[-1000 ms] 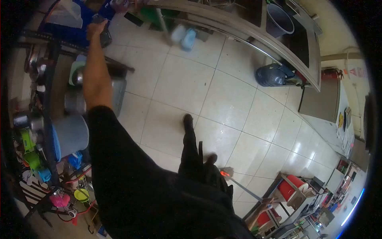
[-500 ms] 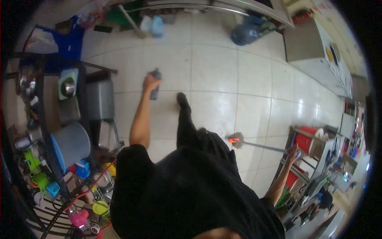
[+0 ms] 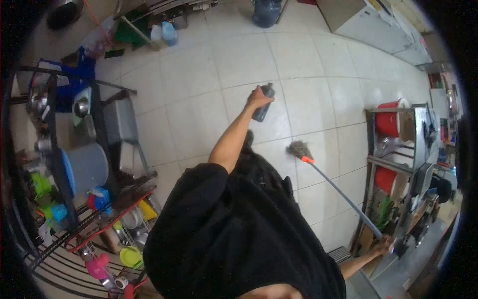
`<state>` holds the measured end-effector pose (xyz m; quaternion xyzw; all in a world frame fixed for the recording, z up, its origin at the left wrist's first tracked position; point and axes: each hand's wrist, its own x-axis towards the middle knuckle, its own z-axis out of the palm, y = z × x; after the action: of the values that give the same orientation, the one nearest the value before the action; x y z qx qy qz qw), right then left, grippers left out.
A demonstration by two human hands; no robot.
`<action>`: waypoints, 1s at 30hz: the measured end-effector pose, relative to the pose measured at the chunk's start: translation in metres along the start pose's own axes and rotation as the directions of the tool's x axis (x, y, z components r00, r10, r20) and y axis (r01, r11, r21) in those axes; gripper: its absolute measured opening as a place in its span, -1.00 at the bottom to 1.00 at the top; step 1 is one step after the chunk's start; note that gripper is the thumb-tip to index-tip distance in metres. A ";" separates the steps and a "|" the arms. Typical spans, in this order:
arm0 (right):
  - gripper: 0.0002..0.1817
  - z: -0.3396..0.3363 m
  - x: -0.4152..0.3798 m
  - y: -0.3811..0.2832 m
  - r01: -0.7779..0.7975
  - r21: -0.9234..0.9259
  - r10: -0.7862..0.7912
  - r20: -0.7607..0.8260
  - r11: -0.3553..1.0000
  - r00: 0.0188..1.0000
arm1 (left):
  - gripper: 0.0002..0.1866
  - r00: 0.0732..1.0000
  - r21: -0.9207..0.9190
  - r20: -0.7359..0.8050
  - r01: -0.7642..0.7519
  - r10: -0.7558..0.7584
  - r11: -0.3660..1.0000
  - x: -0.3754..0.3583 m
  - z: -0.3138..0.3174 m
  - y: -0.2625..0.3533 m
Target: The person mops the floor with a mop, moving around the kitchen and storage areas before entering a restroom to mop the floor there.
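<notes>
My left hand (image 3: 259, 97) is wrapped round a dark grey bottle (image 3: 262, 112), held out in front of my body above the tiled floor. The bottle tilts a little and its cap points away from me. On the other side, my right hand (image 3: 383, 245) grips the end of a long grey handle. That handle belongs to a mop (image 3: 300, 149) with grey strands and an orange collar. Its head is on or just above the floor tiles, ahead of my legs. My right hand is close to the metal shelf on the right.
A metal shelf (image 3: 391, 162) with red buckets (image 3: 387, 119) stands to the right. Black racks at left hold a large grey pot (image 3: 89, 169), bowls and colourful utensils. A blue water jug (image 3: 266, 14) and a white cabinet (image 3: 361, 25) stand ahead.
My left hand has swung rightward with the bottle. My right hand has moved down and outward, and the mop handle now slants more steeply. The view has turned and shifted.
</notes>
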<state>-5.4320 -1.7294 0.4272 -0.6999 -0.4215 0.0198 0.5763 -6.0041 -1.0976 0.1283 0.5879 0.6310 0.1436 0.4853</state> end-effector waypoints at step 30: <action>-0.55 -0.252 -0.399 0.021 -0.550 0.174 0.575 -0.329 0.817 0.749 | -0.43 0.457 0.135 0.638 -0.859 0.620 0.494 -0.490 0.643 0.141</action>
<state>-5.5482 -2.1725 0.3114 -0.7657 -0.0749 0.0751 0.6344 -5.4960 -1.7419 0.1385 0.9151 0.1594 0.0381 0.3684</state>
